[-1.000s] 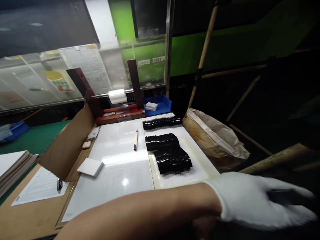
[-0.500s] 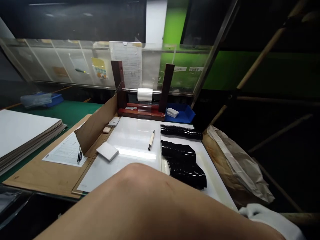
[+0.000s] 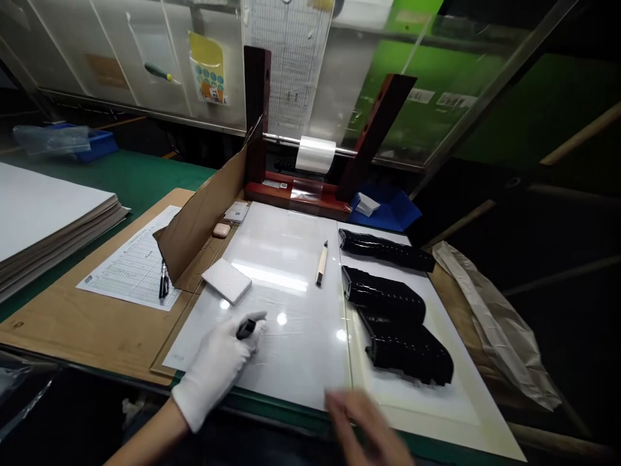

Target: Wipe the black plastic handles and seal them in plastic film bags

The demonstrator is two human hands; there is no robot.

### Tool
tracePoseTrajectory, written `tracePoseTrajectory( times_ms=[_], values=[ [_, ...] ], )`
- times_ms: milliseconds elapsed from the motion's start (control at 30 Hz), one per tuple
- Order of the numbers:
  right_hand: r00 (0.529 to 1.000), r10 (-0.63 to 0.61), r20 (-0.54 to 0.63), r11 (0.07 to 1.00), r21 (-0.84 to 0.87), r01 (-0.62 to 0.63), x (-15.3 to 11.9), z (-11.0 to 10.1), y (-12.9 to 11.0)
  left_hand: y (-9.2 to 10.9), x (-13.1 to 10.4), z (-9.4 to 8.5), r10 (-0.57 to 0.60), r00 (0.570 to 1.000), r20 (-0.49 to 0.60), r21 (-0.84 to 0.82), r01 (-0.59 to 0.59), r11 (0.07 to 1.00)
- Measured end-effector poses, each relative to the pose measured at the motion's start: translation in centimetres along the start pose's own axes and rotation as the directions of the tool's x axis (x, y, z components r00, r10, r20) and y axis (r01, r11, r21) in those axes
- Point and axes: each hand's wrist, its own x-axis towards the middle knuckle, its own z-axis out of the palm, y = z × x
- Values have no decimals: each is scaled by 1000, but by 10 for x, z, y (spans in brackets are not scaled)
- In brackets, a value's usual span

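Observation:
My left hand (image 3: 220, 356), in a white glove, is closed around a small black piece (image 3: 246, 329) above the white work sheet (image 3: 291, 349). Most of that piece is covered by the fingers. Bare and smeared by motion, my right hand (image 3: 366, 427) is at the sheet's front edge; whether it holds anything cannot be made out. To its upper right lie stacked rows of glossy black parts (image 3: 407, 349). A light-handled craft knife (image 3: 321, 262) rests on the sheet, and a white square pad (image 3: 227, 280) lies beyond my left hand.
At the back, a dark red wooden stand carries a roll of clear film (image 3: 315, 155). A blue bin (image 3: 392, 210) is beside it. An upright cardboard flap (image 3: 208, 207) borders the left, near a printed form (image 3: 130, 265) with pens. Brown paper (image 3: 495, 330) hangs at right.
The arm that crossed the foreground, its gloved hand at the far right, has swung left. My gloved left hand now holds a black piece over the sheet. My bare right hand has appeared.

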Motion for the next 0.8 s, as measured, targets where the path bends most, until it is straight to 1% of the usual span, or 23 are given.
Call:
tracePoseTrajectory(
  times_ms=[33, 67, 100, 167, 200, 233, 267, 300, 333, 367, 433, 467, 500, 533, 567, 633, 700, 733, 800],
  values=[
    [995, -84, 52, 996, 7, 84, 32, 10, -6, -2, 4, -13, 5, 998, -60, 59, -2, 998],
    [967, -199, 159, 972, -93, 216, 69, 22, -11, -3, 8, -22, 22, 993, -114, 125, -8, 992],
    [953, -231, 196, 955, -139, 260, 110, 35, -15, -3, 10, -30, 42, 986, -163, 177, -12, 984],
    [941, -234, 243, 933, -216, 288, 191, 62, -17, -3, 11, -40, 51, 977, -209, 197, -9, 980],
    [936, -226, 269, 920, -258, 296, 228, 75, -14, -6, 10, -44, 29, 978, -208, 166, 7, 986],
    [933, -214, 290, 907, -296, 301, 259, 88, -11, -11, 9, -46, -8, 979, -201, 114, 31, 993],
    [931, -197, 307, 895, -330, 299, 284, 99, -6, -17, 9, -49, -54, 982, -181, 43, 63, 997],
    [930, -180, 322, 886, -359, 295, 301, 108, -2, -25, 8, -51, -108, 983, -151, -50, 101, 994],
    [929, -161, 333, 878, -381, 289, 311, 115, 3, -34, 8, -53, -161, 981, -106, -158, 144, 977],
    [928, -144, 344, 873, -397, 283, 315, 120, 6, -43, 9, -55, -215, 976, -45, -271, 195, 943],
    [919, -119, 375, 871, -405, 278, 306, 123, 6, -55, 12, -58, -298, 949, 100, -444, 311, 840],
    [911, -110, 397, 874, -398, 279, 295, 121, 4, -56, 13, -59, -321, 935, 152, -478, 354, 804],
    [901, -105, 421, 879, -385, 281, 281, 118, 0, -55, 15, -59, -332, 928, 172, -475, 373, 797],
    [890, -101, 445, 885, -368, 285, 263, 113, -5, -50, 16, -59, -328, 930, 167, -435, 368, 822],
    [879, -101, 467, 891, -350, 288, 242, 108, -11, -42, 16, -58, -308, 941, 141, -370, 339, 865],
    [866, -104, 489, 901, -322, 290, 196, 98, -22, -20, 16, -55, -222, 973, 59, -207, 230, 951],
    [867, -114, 485, 905, -309, 292, 145, 92, -31, 6, 14, -48, -60, 998, -8, -53, 59, 997],
    [870, -121, 479, 907, -304, 293, 120, 90, -34, 18, 13, -43, 35, 999, -33, 12, -35, 999],
    [874, -131, 468, 911, -292, 293, 72, 88, -40, 40, 14, -29, 198, 979, -39, 118, -193, 974]
  ],
)
